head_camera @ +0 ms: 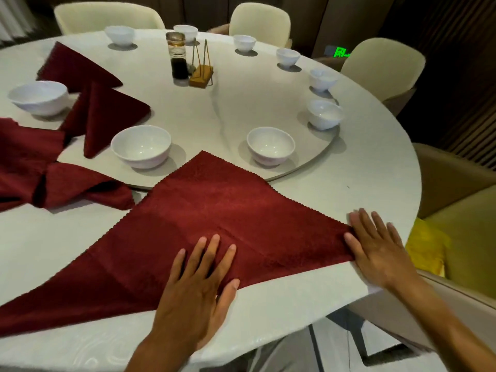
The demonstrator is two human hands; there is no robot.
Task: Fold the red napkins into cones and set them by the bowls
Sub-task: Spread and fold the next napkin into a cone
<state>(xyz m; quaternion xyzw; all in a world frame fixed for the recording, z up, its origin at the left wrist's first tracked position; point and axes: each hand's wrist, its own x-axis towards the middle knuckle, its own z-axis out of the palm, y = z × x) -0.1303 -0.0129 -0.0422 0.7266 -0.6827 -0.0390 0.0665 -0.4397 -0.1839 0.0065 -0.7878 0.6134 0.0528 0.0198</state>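
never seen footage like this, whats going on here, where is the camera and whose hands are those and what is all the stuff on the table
There is no machine here. The single picture comes from a wide-angle camera worn on a person's head, looking forward and down, so the two arms at the bottom are the wearer's own.

The left hand lies flat, fingers straight, on a red napkin folded into a big triangle. The right hand presses flat on the napkin's right corner at the table's edge. Neither hand grips anything.

All this sits on a round white table. White bowls stand in a ring on its raised middle disc. To the left a folded cone napkin lies between two bowls, with more red napkins loose nearby. A condiment bottle and a small wooden holder stand near the centre. Cream chairs surround the table.
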